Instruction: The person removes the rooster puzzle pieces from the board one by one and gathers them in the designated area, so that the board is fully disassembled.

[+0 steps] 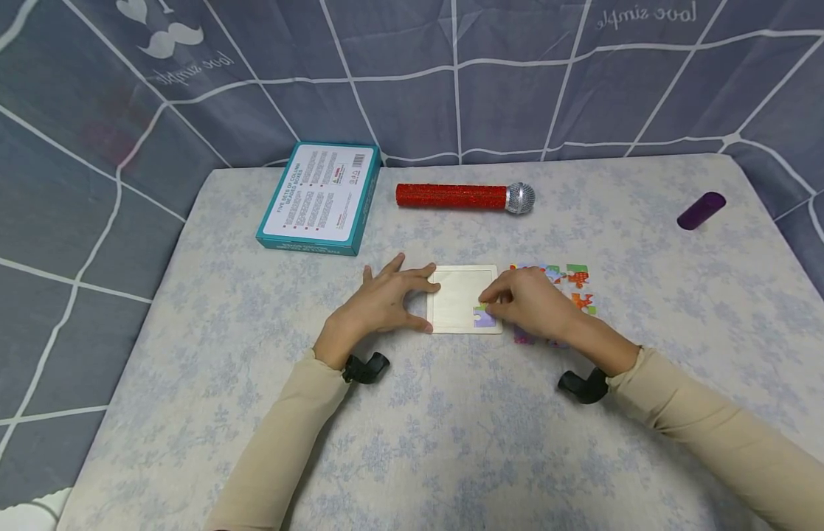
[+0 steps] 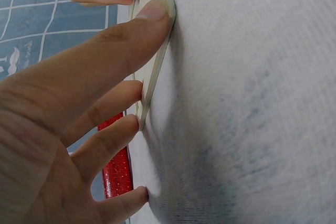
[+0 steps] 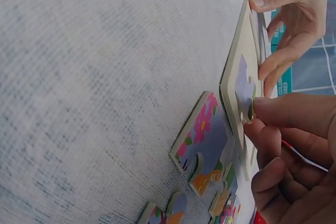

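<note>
A shallow wooden puzzle tray (image 1: 454, 300) lies on the table. My left hand (image 1: 388, 299) grips its left side, thumb at the near corner and fingertips along the far part of that edge; the little finger (image 2: 128, 203) touches the cloth. In the tray's near right corner is a lilac puzzle piece (image 1: 483, 318) with a green edge. My right hand (image 1: 534, 301) pinches this piece at its green part between thumb and forefinger, partly hiding it. More loose puzzle pieces (image 3: 202, 135), printed with flowers and orange shapes, lie right of the tray, partly under the right hand.
A teal box (image 1: 319, 195) lies at the back left. Beside it is a red glittery microphone (image 1: 451, 196) with a silver head. A dark purple cylinder (image 1: 701, 211) lies at the far right. Grey-blue checked cloth (image 1: 412, 110) hangs behind the table.
</note>
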A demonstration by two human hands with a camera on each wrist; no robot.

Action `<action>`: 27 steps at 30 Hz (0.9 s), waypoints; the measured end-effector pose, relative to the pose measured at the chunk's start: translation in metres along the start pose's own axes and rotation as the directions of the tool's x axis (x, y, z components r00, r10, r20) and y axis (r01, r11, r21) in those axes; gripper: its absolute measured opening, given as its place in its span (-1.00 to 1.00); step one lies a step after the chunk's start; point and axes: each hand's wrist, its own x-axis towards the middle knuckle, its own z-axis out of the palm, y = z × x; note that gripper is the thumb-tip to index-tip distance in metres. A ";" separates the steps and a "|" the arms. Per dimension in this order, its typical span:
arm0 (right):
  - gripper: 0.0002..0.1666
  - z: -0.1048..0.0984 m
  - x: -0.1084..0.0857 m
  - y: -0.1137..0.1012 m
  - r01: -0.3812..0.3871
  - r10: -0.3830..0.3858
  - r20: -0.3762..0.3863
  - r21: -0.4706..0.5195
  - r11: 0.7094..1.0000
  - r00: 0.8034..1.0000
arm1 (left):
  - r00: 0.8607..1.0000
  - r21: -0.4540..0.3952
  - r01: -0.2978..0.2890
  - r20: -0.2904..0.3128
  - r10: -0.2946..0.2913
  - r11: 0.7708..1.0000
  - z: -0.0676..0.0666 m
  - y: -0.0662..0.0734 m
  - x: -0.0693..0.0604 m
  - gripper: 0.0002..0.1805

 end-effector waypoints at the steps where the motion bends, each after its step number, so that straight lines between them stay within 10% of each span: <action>1: -0.82 0.000 0.000 0.000 -0.014 0.014 0.001 0.015 1.000 1.000 | 1.000 -0.002 0.003 0.001 -0.003 1.000 0.000 0.000 0.000 -0.24; 27: -0.85 -0.040 -0.029 0.019 -0.253 0.247 0.055 0.188 0.949 0.968 | 1.000 -0.004 -0.001 0.011 0.001 1.000 -0.001 0.000 -0.001 -0.23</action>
